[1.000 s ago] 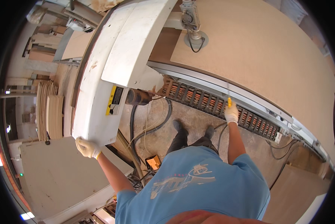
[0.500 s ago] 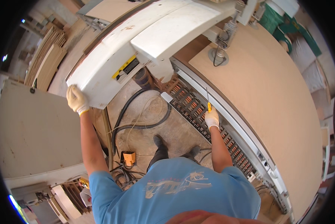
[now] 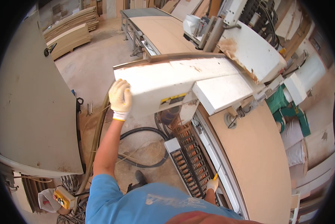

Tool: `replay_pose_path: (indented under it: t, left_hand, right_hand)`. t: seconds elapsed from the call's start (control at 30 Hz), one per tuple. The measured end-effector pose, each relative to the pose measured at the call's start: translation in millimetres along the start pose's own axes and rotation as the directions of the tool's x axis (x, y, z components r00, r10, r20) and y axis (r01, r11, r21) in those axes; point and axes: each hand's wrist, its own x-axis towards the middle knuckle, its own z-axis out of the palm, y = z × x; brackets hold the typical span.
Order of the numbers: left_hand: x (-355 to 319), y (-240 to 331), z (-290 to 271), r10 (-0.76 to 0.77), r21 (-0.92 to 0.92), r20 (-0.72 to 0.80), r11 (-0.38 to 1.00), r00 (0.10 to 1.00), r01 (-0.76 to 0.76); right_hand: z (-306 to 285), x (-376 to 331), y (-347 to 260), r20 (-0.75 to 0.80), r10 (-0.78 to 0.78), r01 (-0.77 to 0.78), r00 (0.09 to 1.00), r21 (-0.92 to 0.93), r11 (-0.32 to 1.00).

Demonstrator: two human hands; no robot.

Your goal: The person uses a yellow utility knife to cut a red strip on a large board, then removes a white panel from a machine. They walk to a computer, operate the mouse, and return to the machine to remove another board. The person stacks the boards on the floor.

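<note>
Left hand (image 3: 120, 99), gloved, fingers curled over left end of white machine housing (image 3: 163, 84), gripping its edge at 10 o'clock from frame centre. Right hand (image 3: 212, 184), gloved, at 5 o'clock, closed around thin yellow-handled tool (image 3: 216, 174); tip against rail beside brown board (image 3: 257, 160). Long tool rack (image 3: 188, 160) between hands, slots filled with small orange-tipped bits; exact kind too small to tell. Black hose (image 3: 145, 147) loops on dusty floor, partly hidden under housing. Right forearm cut off by blue shirt (image 3: 152, 205).
</note>
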Motion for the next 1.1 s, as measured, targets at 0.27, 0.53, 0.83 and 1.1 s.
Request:
replay_pose_path:
  t: [0.27,0.53,0.83,1.1]
  left_hand:
    - [0,-18,19,-0.032,-0.009,-0.001,0.999,0.999,0.032]
    - [8,-22,16,-0.002,0.059,0.103,0.998,0.995,-0.004]
    - [20,10,11,-0.069,0.108,0.126,0.993,0.99,0.055]
    - [14,13,25,-0.128,0.16,0.068,0.98,0.989,0.116]
  right_hand:
    - [9,-13,-51,0.039,0.032,-0.031,0.999,-0.042,0.999]
    - [64,28,-146,0.155,-0.025,0.03,0.988,-0.026,0.999]
    - [124,83,-289,0.278,-0.134,0.139,0.951,0.0,0.99]
    - [123,97,-315,0.318,-0.142,0.133,0.937,0.052,0.99]
